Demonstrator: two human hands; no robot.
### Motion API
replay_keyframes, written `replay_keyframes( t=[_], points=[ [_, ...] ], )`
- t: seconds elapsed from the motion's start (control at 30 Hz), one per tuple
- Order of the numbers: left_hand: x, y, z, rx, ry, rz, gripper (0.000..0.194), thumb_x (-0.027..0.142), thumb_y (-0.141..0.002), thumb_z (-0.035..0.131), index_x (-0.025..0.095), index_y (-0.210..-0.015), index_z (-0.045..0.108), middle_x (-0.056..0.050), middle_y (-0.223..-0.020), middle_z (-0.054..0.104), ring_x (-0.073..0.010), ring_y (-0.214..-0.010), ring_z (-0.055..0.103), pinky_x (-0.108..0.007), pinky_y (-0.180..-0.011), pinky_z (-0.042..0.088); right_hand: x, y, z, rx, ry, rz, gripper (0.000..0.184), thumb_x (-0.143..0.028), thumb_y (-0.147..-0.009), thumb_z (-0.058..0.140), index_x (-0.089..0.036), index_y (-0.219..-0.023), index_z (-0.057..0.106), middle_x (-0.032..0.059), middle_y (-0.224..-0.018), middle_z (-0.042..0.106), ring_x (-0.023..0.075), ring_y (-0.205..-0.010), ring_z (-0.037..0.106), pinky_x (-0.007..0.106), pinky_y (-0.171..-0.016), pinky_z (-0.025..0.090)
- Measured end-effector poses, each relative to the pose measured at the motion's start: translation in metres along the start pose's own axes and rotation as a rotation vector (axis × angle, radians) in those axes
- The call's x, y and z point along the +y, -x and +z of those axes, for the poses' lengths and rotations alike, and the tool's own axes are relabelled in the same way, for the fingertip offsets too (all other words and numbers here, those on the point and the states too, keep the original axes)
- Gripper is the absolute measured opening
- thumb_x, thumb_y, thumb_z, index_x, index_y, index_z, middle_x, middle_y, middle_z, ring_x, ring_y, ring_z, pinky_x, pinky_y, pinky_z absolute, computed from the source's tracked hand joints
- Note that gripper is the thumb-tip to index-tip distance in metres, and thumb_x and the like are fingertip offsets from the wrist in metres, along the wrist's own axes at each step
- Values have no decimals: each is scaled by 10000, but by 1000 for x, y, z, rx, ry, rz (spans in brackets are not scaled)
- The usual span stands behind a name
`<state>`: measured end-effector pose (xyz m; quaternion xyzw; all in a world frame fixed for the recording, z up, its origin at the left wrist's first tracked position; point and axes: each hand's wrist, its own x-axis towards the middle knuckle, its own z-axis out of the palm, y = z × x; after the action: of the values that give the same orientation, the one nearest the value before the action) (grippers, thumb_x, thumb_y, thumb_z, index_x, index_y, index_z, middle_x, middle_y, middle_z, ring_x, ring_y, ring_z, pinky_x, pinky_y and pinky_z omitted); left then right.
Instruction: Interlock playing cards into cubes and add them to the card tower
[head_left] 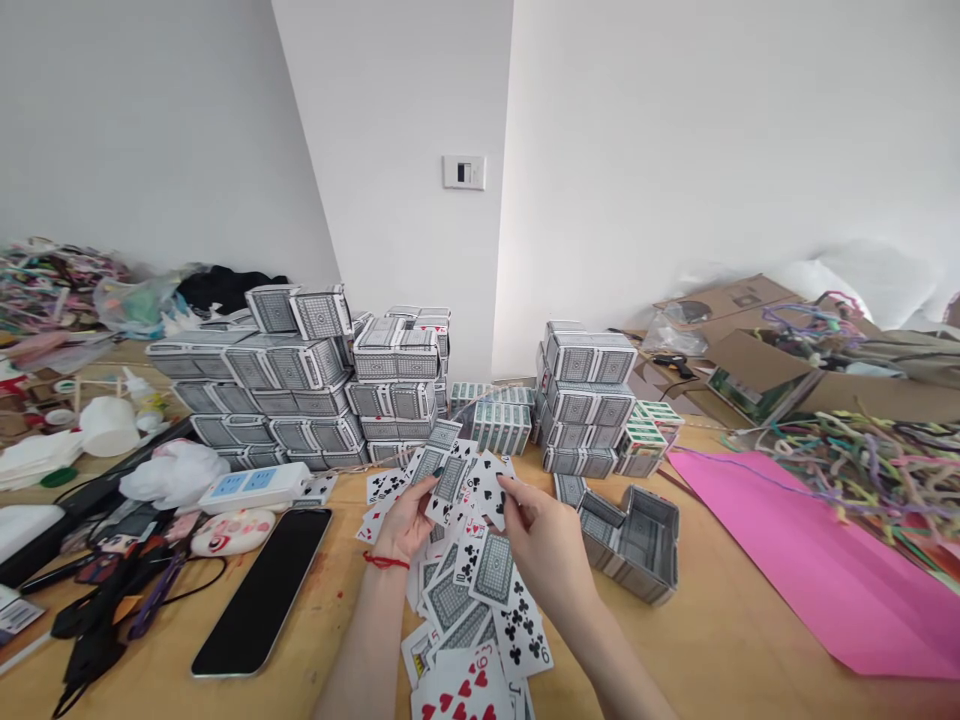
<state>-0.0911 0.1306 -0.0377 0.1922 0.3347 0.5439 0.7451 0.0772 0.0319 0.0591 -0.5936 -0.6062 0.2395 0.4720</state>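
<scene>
My left hand [405, 520], with a red string at the wrist, is closed on a fan of playing cards [442, 470] held above the wooden table [750, 640]. My right hand [544, 545] pinches cards at the right side of the same fan. Some cards show faces, others grey patterned backs. Below both hands a loose heap of cards [469, 620] lies on the table. Stacks of grey card boxes [300, 390] stand just behind the fan.
A black phone [262, 590] lies at the left, by a white power strip [251, 488] and tangled cables. More card boxes [589, 400] and an open grey box [637, 540] sit to the right. Pink paper [810, 560], pipe cleaners and cardboard boxes fill the right side.
</scene>
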Motion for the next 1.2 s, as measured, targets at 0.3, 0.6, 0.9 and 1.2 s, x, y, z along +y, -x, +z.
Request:
replay_keyframes(
  t=[0.3, 0.6, 0.9, 1.2],
  points=[
    [0, 0, 1, 21, -10, -13, 145, 61, -740, 525, 91, -847, 619, -63, -749, 698, -169, -709, 663, -261, -693, 540, -4, 2, -1, -27, 44, 19, 364, -251, -792, 393, -154, -1034, 648, 65, -820, 696, 208, -757, 652, 333, -710, 540],
    [0, 3, 6, 35, -42, -10, 155, 77, -729, 553, 90, -867, 622, -67, -764, 699, -176, -733, 665, -250, -683, 539, -3, 0, 2, -74, 26, 58, 344, -214, -779, 412, -147, -1005, 662, 81, -834, 702, 223, -720, 666, 317, -652, 539],
    [0, 7, 9, 4, -73, 5, 175, 87, -695, 594, 99, -865, 632, -57, -766, 705, -180, -752, 664, -253, -701, 532, 11, -4, 8, -151, -277, 314, 332, -191, -763, 426, -132, -1011, 638, 99, -927, 672, 201, -588, 675, 259, -473, 521],
    [0, 12, 17, 25, -134, 46, 159, 67, -678, 594, 123, -822, 630, -49, -737, 705, -172, -720, 666, -230, -621, 530, 12, -11, -3, -234, -195, 397, 339, -123, -784, 355, -92, -994, 620, 82, -731, 675, 176, -503, 659, 254, -504, 515]
  ],
)
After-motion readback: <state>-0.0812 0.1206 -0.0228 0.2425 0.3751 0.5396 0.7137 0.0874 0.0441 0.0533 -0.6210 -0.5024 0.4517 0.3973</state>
